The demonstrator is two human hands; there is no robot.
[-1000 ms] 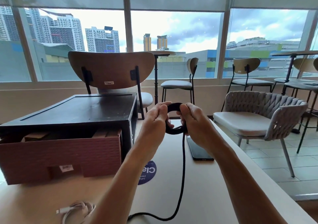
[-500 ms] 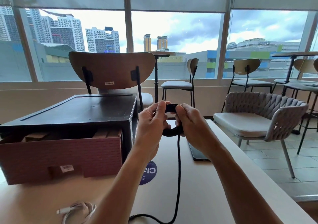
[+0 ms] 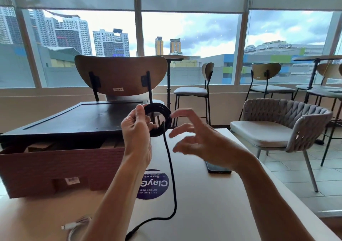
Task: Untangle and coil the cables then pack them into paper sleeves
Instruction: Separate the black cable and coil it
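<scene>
coil (image 3: pixel 161 108) gripped by left hand (image 3: pixel 137 137) fingers; right hand (image 3: pixel 201 140) fingers spread, empty, at 3 o'clock: feed the 6 o'clock tail (image 3: pixel 171 176) in even loops.

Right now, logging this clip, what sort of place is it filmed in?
Probably a shared office pantry or lounge on an upper floor: the round table sticker reads "Let's keep our pantries clean", high stools stand at tall tables by the windows, and towers show outside.
</scene>
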